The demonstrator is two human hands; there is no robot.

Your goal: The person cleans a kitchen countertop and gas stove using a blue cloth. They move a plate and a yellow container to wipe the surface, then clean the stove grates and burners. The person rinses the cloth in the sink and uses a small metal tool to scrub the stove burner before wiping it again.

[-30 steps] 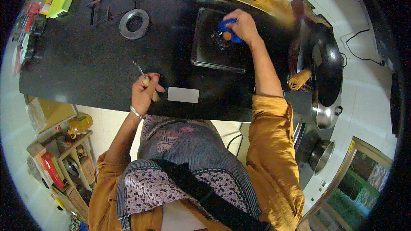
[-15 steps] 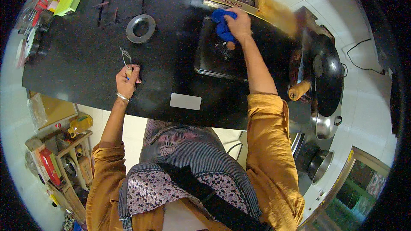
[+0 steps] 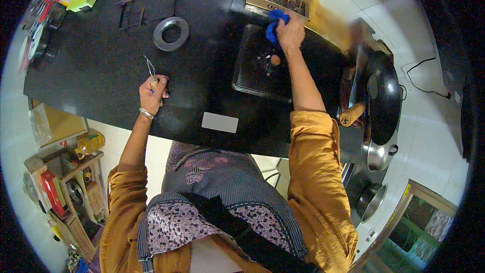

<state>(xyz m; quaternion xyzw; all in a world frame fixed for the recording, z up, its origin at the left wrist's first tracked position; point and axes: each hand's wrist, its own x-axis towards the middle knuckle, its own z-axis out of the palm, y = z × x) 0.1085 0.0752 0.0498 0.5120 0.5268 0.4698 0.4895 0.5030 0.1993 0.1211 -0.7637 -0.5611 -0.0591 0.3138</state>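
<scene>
My left hand (image 3: pixel 153 94) is closed round the pale handle of a small tool (image 3: pixel 149 67) with a thin, looped metal end, held over the black counter (image 3: pixel 116 71). At the far right, my right hand (image 3: pixel 291 33) grips a crumpled blue cloth (image 3: pixel 275 23). The cloth is at the far edge of a glossy black panel (image 3: pixel 250 73) with rounded corners. A small round brown piece (image 3: pixel 275 59) and several tiny pale bits sit on the panel, just nearer than the cloth. Fingers hide part of the cloth.
A grey metal ring (image 3: pixel 159 35) lies beside a black square pot stand (image 3: pixel 121 15) at the far left. A grey rectangular plate (image 3: pixel 220 122) rests near the front edge. An open box (image 3: pixel 278 1) stands behind the panel. To the right is a black wok (image 3: pixel 381 101).
My right hand has shifted slightly right and nearer with the blue cloth, away from the small brown piece. The left hand keeps its hold, and the view has shifted a little.
</scene>
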